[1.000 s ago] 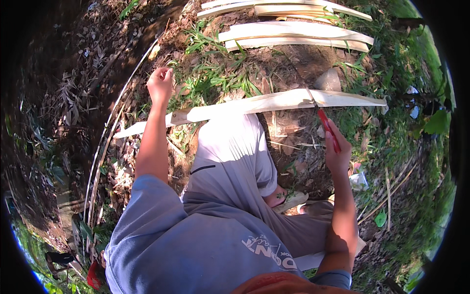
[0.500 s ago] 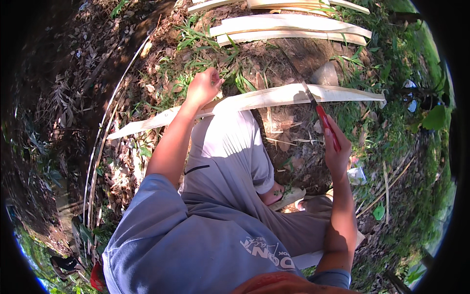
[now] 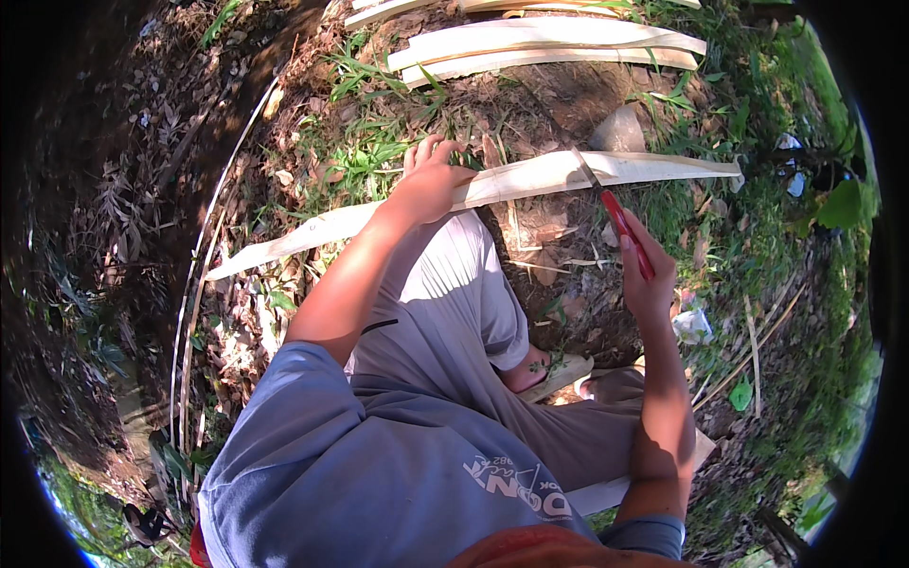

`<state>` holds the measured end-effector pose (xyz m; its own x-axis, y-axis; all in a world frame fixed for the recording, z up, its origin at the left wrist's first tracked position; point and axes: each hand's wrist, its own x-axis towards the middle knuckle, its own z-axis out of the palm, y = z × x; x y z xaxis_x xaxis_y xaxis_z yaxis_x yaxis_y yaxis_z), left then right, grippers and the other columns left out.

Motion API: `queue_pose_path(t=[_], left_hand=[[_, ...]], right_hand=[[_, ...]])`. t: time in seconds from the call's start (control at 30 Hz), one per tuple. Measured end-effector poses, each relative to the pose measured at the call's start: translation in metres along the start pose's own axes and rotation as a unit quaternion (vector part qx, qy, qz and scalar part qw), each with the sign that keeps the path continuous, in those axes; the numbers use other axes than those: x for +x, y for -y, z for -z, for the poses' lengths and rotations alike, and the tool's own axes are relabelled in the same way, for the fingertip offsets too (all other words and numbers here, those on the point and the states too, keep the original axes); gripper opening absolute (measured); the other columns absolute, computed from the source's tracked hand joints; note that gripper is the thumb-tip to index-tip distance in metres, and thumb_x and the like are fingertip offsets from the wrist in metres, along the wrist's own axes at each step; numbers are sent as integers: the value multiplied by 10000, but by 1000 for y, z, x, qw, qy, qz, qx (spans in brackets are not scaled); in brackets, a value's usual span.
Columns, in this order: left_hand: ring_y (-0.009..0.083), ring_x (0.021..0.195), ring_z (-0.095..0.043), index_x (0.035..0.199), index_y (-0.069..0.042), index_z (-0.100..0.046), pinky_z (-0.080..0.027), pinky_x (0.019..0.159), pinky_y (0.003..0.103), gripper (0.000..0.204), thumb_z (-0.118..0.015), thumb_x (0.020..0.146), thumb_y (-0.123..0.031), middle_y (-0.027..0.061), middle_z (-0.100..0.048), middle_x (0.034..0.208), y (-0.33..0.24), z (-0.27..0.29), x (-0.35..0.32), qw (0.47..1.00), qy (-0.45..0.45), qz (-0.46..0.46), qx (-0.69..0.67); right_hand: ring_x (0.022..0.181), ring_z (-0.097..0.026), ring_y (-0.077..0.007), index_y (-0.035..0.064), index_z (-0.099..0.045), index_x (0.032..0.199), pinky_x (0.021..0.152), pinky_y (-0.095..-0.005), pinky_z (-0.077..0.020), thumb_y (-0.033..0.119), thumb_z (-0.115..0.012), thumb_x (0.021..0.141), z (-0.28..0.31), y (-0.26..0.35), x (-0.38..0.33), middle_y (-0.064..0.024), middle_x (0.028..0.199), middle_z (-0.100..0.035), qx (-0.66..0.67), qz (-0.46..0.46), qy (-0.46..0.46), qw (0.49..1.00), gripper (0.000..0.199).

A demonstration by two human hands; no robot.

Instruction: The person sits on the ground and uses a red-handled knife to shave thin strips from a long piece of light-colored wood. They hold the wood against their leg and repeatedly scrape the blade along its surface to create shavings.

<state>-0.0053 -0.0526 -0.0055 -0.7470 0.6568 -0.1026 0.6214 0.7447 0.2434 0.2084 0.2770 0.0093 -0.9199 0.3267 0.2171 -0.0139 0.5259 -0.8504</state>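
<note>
A long pale strip of split wood or bamboo [image 3: 530,175] lies crosswise over my raised knee, its ends reaching out left and right. My left hand [image 3: 431,185] is laid over the strip just above the knee. Its fingers bend past the far edge and the thumb points along the strip; the palm side is hidden. In my right hand [image 3: 649,279] is a knife [image 3: 620,222], gripped by its red handle. The narrow blade slants up and left, its upper part over the strip right of the knee.
Several pale split strips [image 3: 559,36] lie in stacks at the far side. A grey stone [image 3: 620,131] sits behind the worked strip. Long thin canes [image 3: 204,256] curve along the left. Leaf litter, grass and a crumpled wrapper [image 3: 693,327] lie around my legs.
My left hand has come down from beyond the strip onto it, moving right, and its closed fingers have spread. The knife in my right hand has shifted slightly left along the strip.
</note>
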Motion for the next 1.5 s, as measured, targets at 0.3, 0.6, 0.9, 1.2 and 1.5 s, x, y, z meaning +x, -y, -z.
queue_pose_path(t=[0.3,0.6,0.9,1.2,1.5], left_hand=[[358,1546,-348,1367,-295,-792,-262,1273,529,572,-720,871,-19,64,-542,1550,23,5,-17,999,36,20,2],[392,1493,-411,1220,-244,-854,-325,1233,562,328,-783,904,-194,88,-628,1489,60,7,-44,997,-25,74,-29],[208,907,-723,1087,13,-797,-555,888,343,254,-791,992,-223,131,-793,995,50,12,7,935,2,204,-291],[146,952,-728,1132,-30,-835,-557,907,307,280,-848,959,-250,68,-820,1057,44,-33,63,843,155,196,-477],[98,667,-641,956,-43,-815,-520,635,306,183,-833,985,-222,14,-763,815,44,-60,59,824,106,239,-503]], right_hand=[[730,-570,-50,69,-696,1470,678,-248,-491,139,-692,1079,-2,0,1,-31,907,-762,-1,16,-12,1000,398],[753,-584,-49,61,-697,1467,688,-247,-498,138,-691,1080,0,2,0,-39,942,-779,9,-3,-6,1000,394],[752,-566,-45,71,-699,1468,686,-239,-489,141,-693,1080,3,-3,0,-26,910,-751,14,-23,-7,1000,395],[743,-566,-44,76,-695,1473,686,-241,-489,139,-682,1082,3,-3,2,-24,897,-742,13,6,-13,1000,396],[744,-568,-49,59,-696,1466,678,-248,-491,149,-693,1083,4,0,4,-34,892,-747,19,-9,-11,1000,393]])
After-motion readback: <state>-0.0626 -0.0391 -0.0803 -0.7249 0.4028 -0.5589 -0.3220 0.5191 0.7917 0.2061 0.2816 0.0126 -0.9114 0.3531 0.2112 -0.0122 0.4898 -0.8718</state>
